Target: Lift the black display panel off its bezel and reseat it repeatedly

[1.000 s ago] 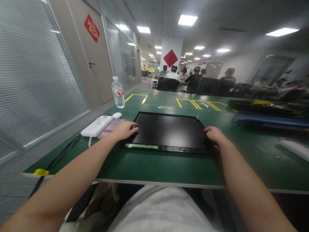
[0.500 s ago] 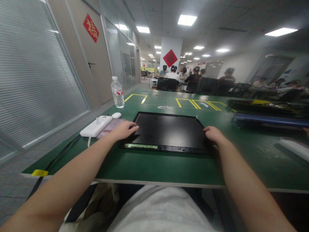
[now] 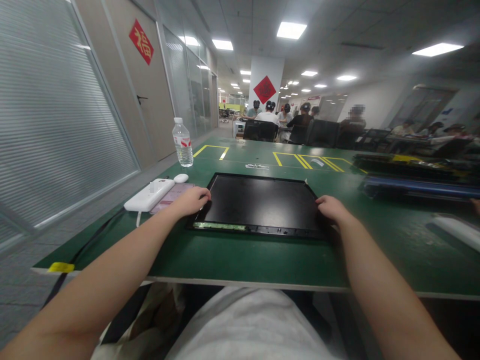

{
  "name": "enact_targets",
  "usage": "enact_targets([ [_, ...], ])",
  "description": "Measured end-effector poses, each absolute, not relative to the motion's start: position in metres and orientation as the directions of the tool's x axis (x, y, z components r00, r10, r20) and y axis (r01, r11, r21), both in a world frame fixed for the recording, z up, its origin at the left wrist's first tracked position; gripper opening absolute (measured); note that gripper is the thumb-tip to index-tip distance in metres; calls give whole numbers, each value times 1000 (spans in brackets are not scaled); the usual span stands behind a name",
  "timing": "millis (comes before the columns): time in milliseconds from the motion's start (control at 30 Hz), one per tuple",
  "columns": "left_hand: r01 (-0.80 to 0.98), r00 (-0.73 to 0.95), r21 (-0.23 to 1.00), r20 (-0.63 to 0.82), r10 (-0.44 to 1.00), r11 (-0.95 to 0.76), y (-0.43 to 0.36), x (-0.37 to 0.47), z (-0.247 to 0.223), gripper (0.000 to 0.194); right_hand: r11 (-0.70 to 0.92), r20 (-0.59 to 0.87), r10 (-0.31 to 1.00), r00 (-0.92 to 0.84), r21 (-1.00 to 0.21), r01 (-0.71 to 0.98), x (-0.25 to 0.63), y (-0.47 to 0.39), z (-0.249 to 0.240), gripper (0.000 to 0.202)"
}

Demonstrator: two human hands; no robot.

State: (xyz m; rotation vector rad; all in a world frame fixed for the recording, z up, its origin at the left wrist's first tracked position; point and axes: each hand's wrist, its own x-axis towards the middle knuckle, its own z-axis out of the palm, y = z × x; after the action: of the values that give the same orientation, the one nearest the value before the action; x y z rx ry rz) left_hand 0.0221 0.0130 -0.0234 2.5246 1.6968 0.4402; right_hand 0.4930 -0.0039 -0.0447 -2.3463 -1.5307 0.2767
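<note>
A black flat screen panel (image 3: 262,202) lies face up on the green table (image 3: 240,262), with a green strip (image 3: 221,226) along the left part of its near edge. My left hand (image 3: 195,200) grips the panel's left edge, thumb and fingers closed on the frame. On the opposite side, my right hand (image 3: 330,207) holds the right edge between thumb and fingers. Part of each hand's fingers is hidden at the panel's rim.
Left of the panel are a white power bank (image 3: 149,195), a phone (image 3: 170,198), a white mouse-like item (image 3: 181,178) and a water bottle (image 3: 182,142). Dark and blue parts (image 3: 420,186) lie at right, near a person's hand (image 3: 475,204). People sit behind.
My left thumb and fingers have drawn back slightly to the left, from over the panel's surface to its edge. My right hand and the panel look almost unchanged.
</note>
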Motion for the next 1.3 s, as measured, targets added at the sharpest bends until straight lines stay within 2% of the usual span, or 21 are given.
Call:
enact_targets([
  [200, 910, 324, 206, 185, 928, -359, 12, 23, -23, 29, -356, 54, 914, 402, -370, 858, 493, -5, -46, 41],
  [433, 921, 313, 198, 137, 940, -335, 16, 22, -29, 47, -375, 30, 909, 415, -375, 848, 492, -4, -44, 43],
  [700, 924, 224, 297, 91, 970, -241, 13, 23, -28, 54, -361, 28, 917, 397, -362, 859, 494, -3, -45, 44],
  [867, 863, 176, 449, 165, 971, -233, 14, 21, -29, 51, -358, 39, 915, 403, -386, 850, 494, -3, -46, 42],
  [967, 692, 103, 700, 151, 983, -180, 14, 23, -28, 51, -376, 34, 905, 423, -398, 837, 493, -5, -45, 42],
  [1067, 341, 34, 939, 42, 999, -51, 10, 28, -25, 54, -387, 19, 904, 427, -390, 835, 491, -6, -43, 42],
  [1167, 59, -57, 998, -17, 998, 20, 7, 35, -20, 52, -377, 13, 911, 413, -382, 844, 491, -6, -43, 44],
  [1300, -106, -126, 993, -58, 990, 45, 8, 38, -16, 42, -378, 5, 911, 412, -388, 841, 492, -4, -44, 44],
])
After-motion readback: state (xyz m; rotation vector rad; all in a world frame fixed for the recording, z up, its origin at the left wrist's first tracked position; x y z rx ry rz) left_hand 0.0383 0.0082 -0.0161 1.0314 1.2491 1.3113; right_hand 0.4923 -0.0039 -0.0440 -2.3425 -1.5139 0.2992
